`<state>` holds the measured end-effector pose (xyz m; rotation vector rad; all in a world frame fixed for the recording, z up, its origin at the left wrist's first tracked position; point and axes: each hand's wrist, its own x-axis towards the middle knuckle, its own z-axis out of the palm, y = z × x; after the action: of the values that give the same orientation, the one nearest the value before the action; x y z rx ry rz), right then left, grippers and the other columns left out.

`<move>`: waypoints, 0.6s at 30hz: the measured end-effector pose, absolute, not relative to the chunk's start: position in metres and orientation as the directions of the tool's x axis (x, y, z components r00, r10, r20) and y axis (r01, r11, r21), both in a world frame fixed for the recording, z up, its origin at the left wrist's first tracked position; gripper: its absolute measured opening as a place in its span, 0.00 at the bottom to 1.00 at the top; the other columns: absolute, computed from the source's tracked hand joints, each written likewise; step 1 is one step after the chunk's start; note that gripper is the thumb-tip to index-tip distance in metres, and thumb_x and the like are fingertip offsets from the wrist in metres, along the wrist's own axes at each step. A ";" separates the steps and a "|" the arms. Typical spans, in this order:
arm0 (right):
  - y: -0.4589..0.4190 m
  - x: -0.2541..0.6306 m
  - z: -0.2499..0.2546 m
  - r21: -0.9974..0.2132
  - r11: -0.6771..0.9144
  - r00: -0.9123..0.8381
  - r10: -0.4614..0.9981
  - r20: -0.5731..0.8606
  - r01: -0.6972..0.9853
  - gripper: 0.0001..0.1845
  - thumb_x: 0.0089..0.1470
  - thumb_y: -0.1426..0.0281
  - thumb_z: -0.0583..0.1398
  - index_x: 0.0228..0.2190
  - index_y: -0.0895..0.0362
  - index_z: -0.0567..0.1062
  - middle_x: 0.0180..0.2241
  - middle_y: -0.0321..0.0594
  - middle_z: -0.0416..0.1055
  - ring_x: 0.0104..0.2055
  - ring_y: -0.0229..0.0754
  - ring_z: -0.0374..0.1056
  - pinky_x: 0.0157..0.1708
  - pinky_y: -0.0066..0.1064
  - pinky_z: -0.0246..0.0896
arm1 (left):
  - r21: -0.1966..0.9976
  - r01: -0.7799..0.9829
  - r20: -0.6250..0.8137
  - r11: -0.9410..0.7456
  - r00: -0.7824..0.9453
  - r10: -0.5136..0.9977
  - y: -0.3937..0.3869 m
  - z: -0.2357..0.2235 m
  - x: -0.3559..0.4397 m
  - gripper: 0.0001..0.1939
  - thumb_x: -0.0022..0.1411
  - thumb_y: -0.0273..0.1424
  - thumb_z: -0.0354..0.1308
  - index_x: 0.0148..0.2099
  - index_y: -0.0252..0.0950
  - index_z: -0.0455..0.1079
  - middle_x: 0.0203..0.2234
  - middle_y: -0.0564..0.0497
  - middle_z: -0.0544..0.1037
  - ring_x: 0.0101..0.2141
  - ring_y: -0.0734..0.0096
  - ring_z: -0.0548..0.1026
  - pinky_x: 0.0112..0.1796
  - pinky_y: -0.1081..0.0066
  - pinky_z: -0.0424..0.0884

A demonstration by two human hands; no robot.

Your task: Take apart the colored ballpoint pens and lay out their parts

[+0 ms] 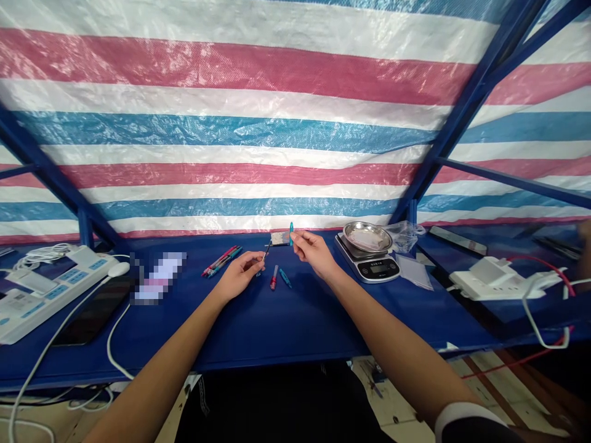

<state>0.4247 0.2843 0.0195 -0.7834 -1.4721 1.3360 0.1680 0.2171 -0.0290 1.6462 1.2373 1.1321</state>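
We've got our left hand (pixel 240 275) pinching a thin pen refill (pixel 266 250), and our right hand (pixel 314 252) pinching a teal pen barrel (pixel 291 234) upright, both held above the blue table (pixel 295 332). A red pen piece (pixel 274 279) and a teal pen piece (pixel 285 278) lie just below them, with some whole pens (pixel 221 261) nearby and a kitchen scale (pixel 367 269) off to the right

Striped tarp (pixel 231 132) behind blue steel framing (pixel 475 104) — floor (pixel 388 394) below (tiled, perhaps).

Two hands (pixel 240 275) (pixel 314 253), two white power strips (pixel 55 289) (pixel 496 280), one digital scale (pixel 376 268), one steel dish (pixel 367 237).
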 end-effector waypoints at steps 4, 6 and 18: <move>0.282 0.421 0.023 -0.948 0.205 -0.247 0.932 0.264 -0.242 0.25 0.54 0.47 0.70 0.32 0.56 0.76 0.26 0.36 0.72 0.22 0.34 0.61 0.18 0.27 0.52 | 0.897 0.320 0.258 -0.306 0.183 0.949 0.219 -0.033 0.174 0.21 0.70 0.47 0.62 0.58 0.41 0.77 0.52 0.43 0.79 0.46 0.57 0.81 0.49 0.60 0.74; 0.280 0.420 0.025 -0.936 0.224 -0.247 0.924 0.293 -0.273 0.25 0.54 0.47 0.70 0.32 0.56 0.74 0.32 0.40 0.77 0.25 0.36 0.66 0.19 0.27 0.56 | 0.878 0.340 0.274 -0.337 0.220 0.936 0.219 -0.034 0.176 0.19 0.72 0.46 0.61 0.58 0.42 0.77 0.51 0.44 0.78 0.45 0.59 0.80 0.49 0.61 0.74; 0.282 0.422 0.024 -0.946 0.276 -0.321 0.892 0.317 -0.169 0.24 0.59 0.48 0.67 0.32 0.56 0.75 0.26 0.36 0.73 0.21 0.33 0.61 0.19 0.27 0.54 | 0.857 0.341 0.322 -0.387 0.232 0.918 0.219 -0.034 0.177 0.18 0.72 0.45 0.62 0.57 0.42 0.78 0.48 0.44 0.78 0.41 0.61 0.79 0.46 0.62 0.74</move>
<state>0.4220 0.2821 0.0235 -0.7050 -1.4952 1.2702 0.1766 0.2194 -0.0343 1.8577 1.1563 1.1325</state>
